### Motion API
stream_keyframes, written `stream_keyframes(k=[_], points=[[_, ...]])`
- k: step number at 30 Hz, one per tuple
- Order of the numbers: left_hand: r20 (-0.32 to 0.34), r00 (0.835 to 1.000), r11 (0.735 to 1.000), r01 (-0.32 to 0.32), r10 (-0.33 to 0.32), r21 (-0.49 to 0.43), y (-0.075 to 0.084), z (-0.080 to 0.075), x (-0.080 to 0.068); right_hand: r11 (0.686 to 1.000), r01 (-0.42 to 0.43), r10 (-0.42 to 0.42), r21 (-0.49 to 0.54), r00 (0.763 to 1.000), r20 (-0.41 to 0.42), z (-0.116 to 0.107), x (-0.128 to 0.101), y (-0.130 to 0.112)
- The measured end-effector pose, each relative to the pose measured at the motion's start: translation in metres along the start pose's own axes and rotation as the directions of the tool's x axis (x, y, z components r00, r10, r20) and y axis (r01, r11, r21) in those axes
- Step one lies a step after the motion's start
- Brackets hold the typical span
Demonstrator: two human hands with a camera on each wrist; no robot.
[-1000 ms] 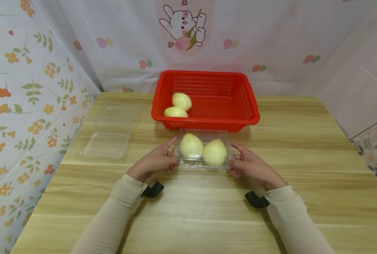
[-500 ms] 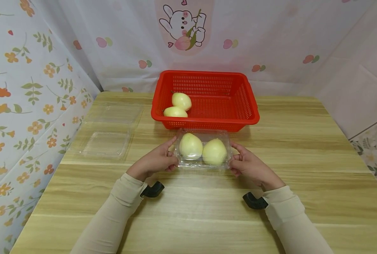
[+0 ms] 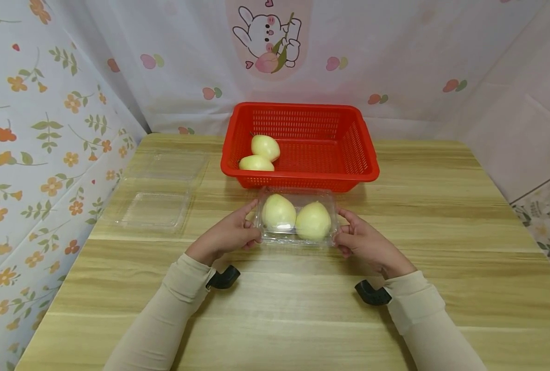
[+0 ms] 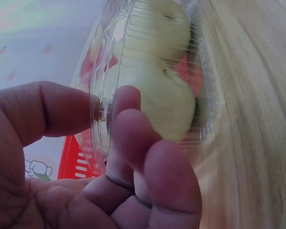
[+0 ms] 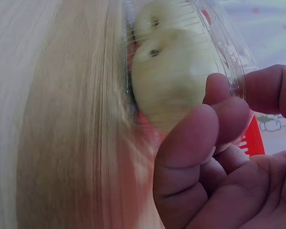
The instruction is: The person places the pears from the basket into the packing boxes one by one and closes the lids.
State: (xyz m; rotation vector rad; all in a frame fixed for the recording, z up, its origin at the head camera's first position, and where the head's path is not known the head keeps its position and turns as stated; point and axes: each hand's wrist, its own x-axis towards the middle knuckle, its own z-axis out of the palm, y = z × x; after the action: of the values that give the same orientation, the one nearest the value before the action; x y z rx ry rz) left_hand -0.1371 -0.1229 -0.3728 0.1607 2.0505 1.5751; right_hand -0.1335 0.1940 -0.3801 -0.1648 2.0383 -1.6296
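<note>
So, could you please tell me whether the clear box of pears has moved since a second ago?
No. The clear box sits just in front of the red basket as before, both hands holding its ends.

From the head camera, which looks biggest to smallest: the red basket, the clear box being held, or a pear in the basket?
1. red basket, the largest.
2. clear box, held between the left hand and right hand.
3. pear in the basket, the smallest, though farther from the camera.

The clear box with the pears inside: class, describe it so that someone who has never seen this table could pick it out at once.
Find the red basket at the back of the wooden table; the clear plastic box lies just in front of it, gripped at its ends by the left hand and the right hand. Unlike the empty clear box at the table's left edge, it holds two pale pears.
</note>
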Motion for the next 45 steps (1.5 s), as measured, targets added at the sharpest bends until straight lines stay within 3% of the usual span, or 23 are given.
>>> stream_keyframes(k=[7, 13, 25, 33, 45], points=[[0.004, 1.0, 0.999, -0.01, 0.01, 0.033, 0.001, 0.0, -0.002, 0.997, -0.023, 0.022, -0.07, 1.0, -0.008, -0.009, -0.004, -0.001], [-0.035, 0.999, 0.999, -0.015, 0.017, 0.044, 0.001, -0.007, -0.006, 0.992, 0.031, -0.033, -0.123, 0.999, -0.014, -0.017, -0.008, -0.004], [-0.159, 0.987, 0.995, 0.03, -0.015, 0.096, 0.001, -0.011, 0.005, 0.994, -0.023, 0.008, -0.103, 0.989, -0.145, -0.015, 0.002, -0.007], [-0.18, 0.983, 0.994, 0.0, 0.02, 0.106, 0.002, -0.007, 0.01, 0.999, -0.035, 0.031, -0.017, 0.982, -0.188, -0.012, 0.013, -0.007], [-0.173, 0.984, 0.996, -0.016, 0.03, 0.083, 0.003, -0.002, 0.011, 0.999, -0.031, 0.029, -0.007, 0.98, -0.198, -0.013, 0.011, -0.008]])
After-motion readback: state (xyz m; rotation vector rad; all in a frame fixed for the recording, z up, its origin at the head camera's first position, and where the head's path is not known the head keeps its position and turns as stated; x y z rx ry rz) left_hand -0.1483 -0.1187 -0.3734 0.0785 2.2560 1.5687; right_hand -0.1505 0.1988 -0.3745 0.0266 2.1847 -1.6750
